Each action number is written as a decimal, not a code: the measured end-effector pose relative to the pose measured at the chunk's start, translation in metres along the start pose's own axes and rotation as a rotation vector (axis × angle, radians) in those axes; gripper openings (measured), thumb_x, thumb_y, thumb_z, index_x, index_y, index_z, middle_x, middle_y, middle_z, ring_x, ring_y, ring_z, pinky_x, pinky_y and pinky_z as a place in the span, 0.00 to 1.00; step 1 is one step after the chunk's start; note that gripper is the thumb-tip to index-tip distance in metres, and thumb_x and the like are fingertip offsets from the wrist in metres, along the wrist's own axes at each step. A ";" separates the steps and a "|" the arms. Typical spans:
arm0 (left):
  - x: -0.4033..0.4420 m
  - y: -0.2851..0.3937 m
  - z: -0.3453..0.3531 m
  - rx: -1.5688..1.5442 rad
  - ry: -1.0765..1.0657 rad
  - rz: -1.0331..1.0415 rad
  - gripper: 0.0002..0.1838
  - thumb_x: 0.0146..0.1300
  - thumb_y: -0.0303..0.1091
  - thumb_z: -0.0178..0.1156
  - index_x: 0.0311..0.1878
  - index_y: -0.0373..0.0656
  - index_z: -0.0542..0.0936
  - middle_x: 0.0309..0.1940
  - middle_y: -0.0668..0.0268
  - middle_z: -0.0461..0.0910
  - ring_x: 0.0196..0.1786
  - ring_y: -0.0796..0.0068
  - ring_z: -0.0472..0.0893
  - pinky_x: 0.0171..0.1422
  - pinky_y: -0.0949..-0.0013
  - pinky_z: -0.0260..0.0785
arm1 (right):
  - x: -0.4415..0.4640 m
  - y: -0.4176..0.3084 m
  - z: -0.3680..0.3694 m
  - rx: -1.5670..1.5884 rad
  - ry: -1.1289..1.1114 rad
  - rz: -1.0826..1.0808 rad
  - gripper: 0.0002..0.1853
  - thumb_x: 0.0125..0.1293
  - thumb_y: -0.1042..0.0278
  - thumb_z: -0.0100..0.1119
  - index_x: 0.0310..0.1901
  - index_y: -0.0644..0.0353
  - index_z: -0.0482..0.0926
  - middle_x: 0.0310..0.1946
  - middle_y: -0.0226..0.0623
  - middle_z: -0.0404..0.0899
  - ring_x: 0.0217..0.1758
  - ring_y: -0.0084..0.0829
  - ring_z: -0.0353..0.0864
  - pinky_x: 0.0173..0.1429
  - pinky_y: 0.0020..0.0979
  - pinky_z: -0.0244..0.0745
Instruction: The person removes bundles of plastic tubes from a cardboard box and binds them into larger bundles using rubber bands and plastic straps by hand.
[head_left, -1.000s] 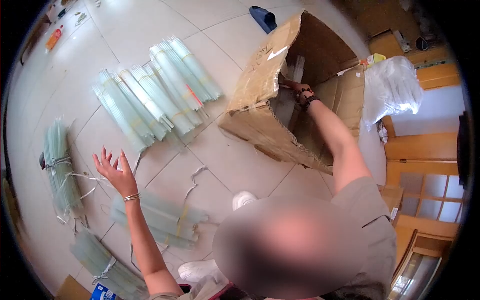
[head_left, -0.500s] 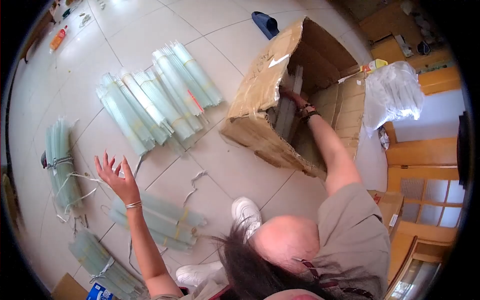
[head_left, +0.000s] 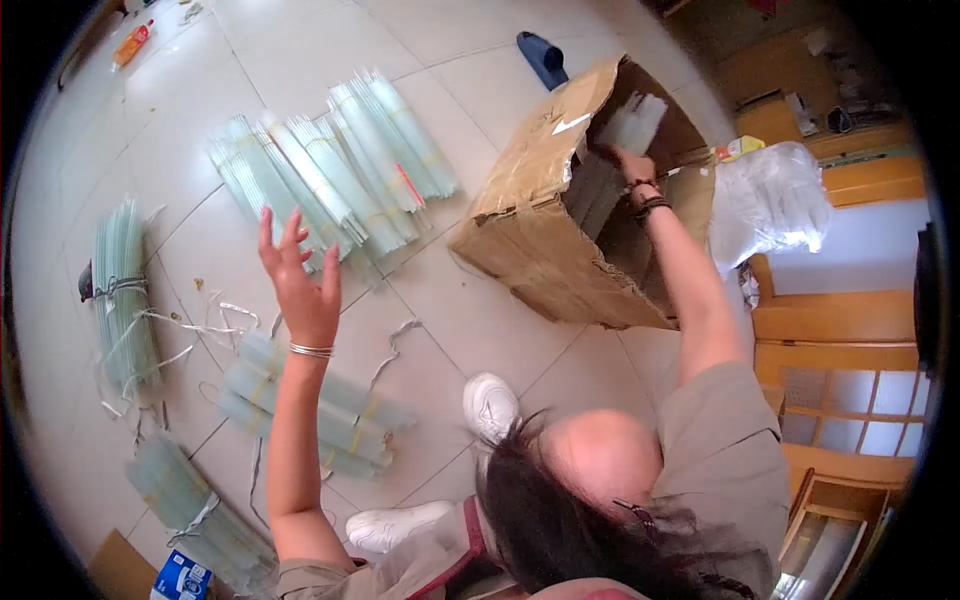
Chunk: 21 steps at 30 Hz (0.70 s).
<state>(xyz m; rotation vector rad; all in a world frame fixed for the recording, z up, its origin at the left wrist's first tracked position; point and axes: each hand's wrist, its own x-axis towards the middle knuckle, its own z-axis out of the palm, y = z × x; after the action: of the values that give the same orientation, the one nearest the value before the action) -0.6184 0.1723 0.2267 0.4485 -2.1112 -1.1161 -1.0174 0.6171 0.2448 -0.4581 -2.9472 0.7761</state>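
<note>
- Holding the left hand (head_left: 300,285) up over the floor (head_left: 450,330), empty, with the fingers loosely spread, well apart from the right hand (head_left: 632,170).
- Having a stack (head_left: 355,420) lying nearer than the left hand; showing banding but no visible knot, so seeming only part done.
- Having a tied bundle (head_left: 165,475) lying left of and nearer than the left hand, and a second bundle (head_left: 120,330) lying farther left; showing string (head_left: 195,522) round each, so looking done.
- Reaching into the box (head_left: 530,240) with the right hand, among rods (head_left: 637,122); hiding the fingertips there, so being unable to tell whether clamping on any.
- Having a row (head_left: 375,205) of banded bundles lying beyond the left fingertips; showing no knots, so seeming left at the banded stage.
- Having a slipper (head_left: 542,60) lying beyond the right hand.
</note>
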 end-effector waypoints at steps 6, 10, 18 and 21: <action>-0.022 0.026 -0.002 -0.149 -0.135 0.002 0.31 0.61 0.24 0.64 0.69 0.44 0.69 0.72 0.59 0.60 0.53 0.69 0.78 0.53 0.67 0.75 | -0.033 -0.109 -0.198 0.337 0.147 -0.427 0.37 0.57 0.38 0.65 0.55 0.66 0.81 0.53 0.45 0.83 0.54 0.37 0.80 0.60 0.36 0.72; -0.014 0.078 -0.025 -0.376 -0.246 0.023 0.29 0.65 0.27 0.62 0.70 0.45 0.67 0.69 0.59 0.66 0.56 0.69 0.78 0.57 0.66 0.74 | -0.121 -0.218 -0.313 0.887 -0.021 -0.573 0.29 0.64 0.43 0.60 0.58 0.57 0.80 0.51 0.37 0.83 0.53 0.33 0.80 0.59 0.36 0.73; 0.077 0.197 -0.114 -1.349 -0.755 -0.332 0.49 0.66 0.75 0.43 0.71 0.36 0.63 0.60 0.54 0.76 0.60 0.64 0.78 0.66 0.59 0.71 | -0.249 -0.330 -0.188 1.151 -0.921 -0.517 0.23 0.69 0.51 0.56 0.58 0.58 0.79 0.53 0.37 0.83 0.55 0.35 0.82 0.65 0.41 0.75; 0.063 0.180 -0.152 -1.407 -0.875 -0.530 0.45 0.66 0.70 0.49 0.67 0.34 0.68 0.54 0.52 0.80 0.51 0.63 0.84 0.58 0.60 0.78 | -0.321 -0.337 -0.047 1.101 -1.286 -0.390 0.24 0.69 0.51 0.56 0.59 0.59 0.77 0.53 0.42 0.83 0.53 0.38 0.83 0.62 0.41 0.78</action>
<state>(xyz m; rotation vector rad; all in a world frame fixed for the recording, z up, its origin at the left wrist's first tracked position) -0.5498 0.1498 0.4597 -0.2645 -1.1705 -3.0797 -0.7959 0.2636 0.4564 0.9761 -2.3420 3.0629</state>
